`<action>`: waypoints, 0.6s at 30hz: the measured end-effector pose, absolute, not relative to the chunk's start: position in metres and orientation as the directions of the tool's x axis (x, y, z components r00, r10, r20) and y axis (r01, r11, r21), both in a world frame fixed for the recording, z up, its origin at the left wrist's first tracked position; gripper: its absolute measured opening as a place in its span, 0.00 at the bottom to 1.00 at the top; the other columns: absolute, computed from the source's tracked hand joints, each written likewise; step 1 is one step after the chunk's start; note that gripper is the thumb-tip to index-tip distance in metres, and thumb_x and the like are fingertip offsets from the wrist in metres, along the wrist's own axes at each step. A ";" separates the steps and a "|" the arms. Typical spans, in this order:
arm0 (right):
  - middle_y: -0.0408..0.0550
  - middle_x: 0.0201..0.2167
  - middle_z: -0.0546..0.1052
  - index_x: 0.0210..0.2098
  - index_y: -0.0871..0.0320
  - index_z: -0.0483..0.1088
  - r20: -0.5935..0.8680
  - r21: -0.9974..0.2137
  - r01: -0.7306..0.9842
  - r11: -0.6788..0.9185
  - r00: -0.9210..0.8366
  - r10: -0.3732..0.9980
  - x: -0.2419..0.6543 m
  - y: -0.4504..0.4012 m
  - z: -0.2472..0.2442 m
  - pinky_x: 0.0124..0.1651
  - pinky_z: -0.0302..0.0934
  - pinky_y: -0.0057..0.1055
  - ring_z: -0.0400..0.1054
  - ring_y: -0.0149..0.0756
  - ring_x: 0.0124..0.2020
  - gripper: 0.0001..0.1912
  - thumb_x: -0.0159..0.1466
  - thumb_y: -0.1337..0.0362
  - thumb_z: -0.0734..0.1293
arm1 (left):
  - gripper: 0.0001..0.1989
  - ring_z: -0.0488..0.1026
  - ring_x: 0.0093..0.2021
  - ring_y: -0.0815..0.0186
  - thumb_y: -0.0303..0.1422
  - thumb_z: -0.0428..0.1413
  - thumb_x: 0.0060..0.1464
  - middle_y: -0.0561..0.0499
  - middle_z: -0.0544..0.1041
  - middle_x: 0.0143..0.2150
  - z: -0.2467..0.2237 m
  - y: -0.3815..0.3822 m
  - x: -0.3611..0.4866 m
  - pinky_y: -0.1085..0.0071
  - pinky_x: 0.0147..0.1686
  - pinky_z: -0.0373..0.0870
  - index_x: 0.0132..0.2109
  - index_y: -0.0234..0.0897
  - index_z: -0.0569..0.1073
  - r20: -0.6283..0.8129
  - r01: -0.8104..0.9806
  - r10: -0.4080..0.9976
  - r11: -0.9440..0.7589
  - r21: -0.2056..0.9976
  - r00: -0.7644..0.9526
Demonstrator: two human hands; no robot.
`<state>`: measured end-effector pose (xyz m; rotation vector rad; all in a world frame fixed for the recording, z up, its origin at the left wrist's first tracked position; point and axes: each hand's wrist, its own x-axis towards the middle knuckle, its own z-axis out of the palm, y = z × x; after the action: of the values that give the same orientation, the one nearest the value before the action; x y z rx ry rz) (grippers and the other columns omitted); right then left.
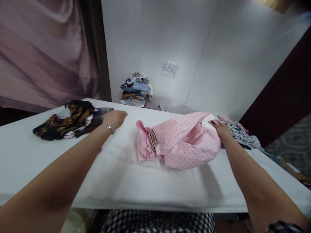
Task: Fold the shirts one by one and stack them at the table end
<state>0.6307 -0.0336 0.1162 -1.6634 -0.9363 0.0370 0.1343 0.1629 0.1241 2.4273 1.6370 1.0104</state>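
Observation:
A pink dotted shirt (pixel 170 136) with a white collar (pixel 208 121) is bunched above and partly on the white table. My right hand (pixel 221 128) grips it at the collar, on the right. Its cuff end, with a beige-lined edge, lies to the left. My left hand (pixel 116 119), wearing a bracelet, hovers apart from the shirt's left end. The fingers of that hand are closed, and nothing shows in them. Just beyond its wrist lies a dark patterned garment pile (pixel 70 119).
A tall stack of folded clothes (pixel 137 89) stands by the back wall. More crumpled clothes (pixel 243 134) lie on the right of the table (pixel 145 191). A handwritten paper sign (pixel 168 69) is on the wall, and a pink curtain (pixel 43 48) hangs at left.

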 end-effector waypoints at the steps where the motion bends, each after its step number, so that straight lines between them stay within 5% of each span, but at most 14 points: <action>1: 0.53 0.35 0.80 0.40 0.58 0.74 0.393 -0.848 0.525 -0.070 0.712 0.583 0.631 -0.034 0.104 0.37 0.66 0.36 0.72 0.40 0.34 0.19 0.49 0.60 0.72 | 0.10 0.75 0.34 0.55 0.37 0.54 0.50 0.44 0.77 0.26 0.114 0.157 0.135 0.63 0.37 0.67 0.26 0.38 0.75 0.476 0.816 0.847 -0.438 0.377 0.234; 5: 0.54 0.35 0.80 0.40 0.60 0.75 0.285 -0.871 0.464 -0.160 0.744 0.604 0.617 -0.039 0.070 0.40 0.66 0.39 0.73 0.41 0.34 0.19 0.48 0.62 0.71 | 0.17 0.75 0.40 0.56 0.45 0.49 0.55 0.45 0.80 0.41 0.063 0.114 0.160 0.65 0.39 0.68 0.38 0.42 0.78 0.329 0.767 0.854 -0.512 0.387 0.403; 9: 0.53 0.38 0.80 0.44 0.58 0.76 0.176 -0.901 0.432 -0.024 0.416 0.892 0.557 -0.052 0.047 0.47 0.65 0.46 0.74 0.44 0.38 0.22 0.51 0.57 0.72 | 0.27 0.70 0.53 0.55 0.51 0.53 0.51 0.45 0.73 0.55 0.025 0.070 0.202 0.64 0.47 0.67 0.54 0.43 0.71 0.281 0.660 0.806 -0.590 0.465 0.521; 11: 0.52 0.46 0.78 0.49 0.52 0.74 0.125 -0.880 0.474 0.025 0.182 0.975 0.522 -0.062 0.034 0.52 0.62 0.50 0.71 0.47 0.47 0.25 0.52 0.55 0.72 | 0.26 0.71 0.51 0.55 0.48 0.58 0.46 0.45 0.75 0.53 0.014 0.060 0.221 0.63 0.47 0.67 0.52 0.44 0.71 0.233 0.664 0.794 -0.600 0.447 0.561; 14: 0.49 0.53 0.74 0.54 0.48 0.70 0.148 -0.718 0.682 0.140 -0.047 0.988 0.488 -0.075 0.014 0.57 0.56 0.53 0.67 0.51 0.53 0.30 0.50 0.58 0.73 | 0.11 0.73 0.45 0.55 0.38 0.59 0.46 0.44 0.78 0.42 0.008 0.062 0.234 0.62 0.45 0.67 0.38 0.40 0.75 0.183 0.720 0.820 -0.566 0.401 0.543; 18: 0.52 0.49 0.76 0.48 0.51 0.75 0.196 -0.532 0.833 0.155 -0.057 0.979 0.495 -0.087 -0.005 0.55 0.59 0.49 0.68 0.50 0.50 0.19 0.57 0.65 0.66 | 0.12 0.74 0.36 0.59 0.37 0.48 0.56 0.42 0.77 0.37 0.024 0.084 0.205 0.64 0.37 0.69 0.32 0.37 0.72 0.239 0.772 0.885 -0.465 0.434 0.399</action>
<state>0.4946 -0.0869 -0.0054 -1.7178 -1.9304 0.3779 0.2051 0.0840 0.0243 2.4038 1.4580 0.6465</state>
